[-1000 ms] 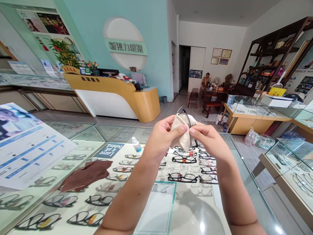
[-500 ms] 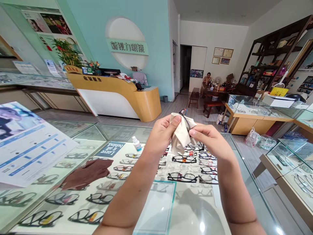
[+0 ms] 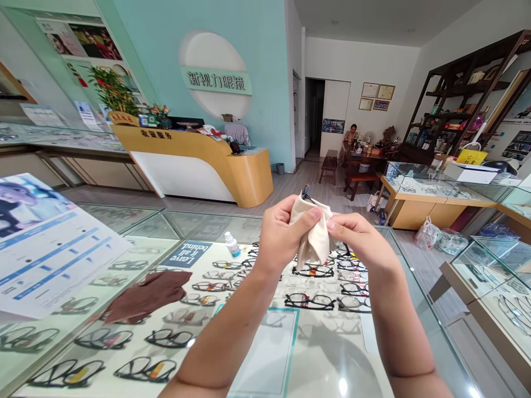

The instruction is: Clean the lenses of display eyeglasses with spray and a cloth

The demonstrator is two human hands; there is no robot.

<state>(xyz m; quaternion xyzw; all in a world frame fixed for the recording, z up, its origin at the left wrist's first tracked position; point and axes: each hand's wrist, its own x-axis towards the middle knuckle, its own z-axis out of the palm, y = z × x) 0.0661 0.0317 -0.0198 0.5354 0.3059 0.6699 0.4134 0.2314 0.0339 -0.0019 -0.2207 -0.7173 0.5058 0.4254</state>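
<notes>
My left hand pinches a cream cleaning cloth, which is folded around a pair of dark-framed glasses. Only a bit of frame sticks out above the cloth; the lenses are hidden. My right hand is closed at the right side of the bundle, thumb and fingertips pressed together on the glasses, with a dark temple partly showing below. Both hands are held above the glass display counter. On the glass to the left lie a brown cloth and a small white bottle.
Several rows of eyeglass frames show inside the counter. At the left stands a printed card. Beyond are a yellow and white reception desk, further display cases and a person seated at a table.
My left thumb and the cloth have shifted slightly right and down. The cloth now covers more of the dark frame that showed at the top right.
</notes>
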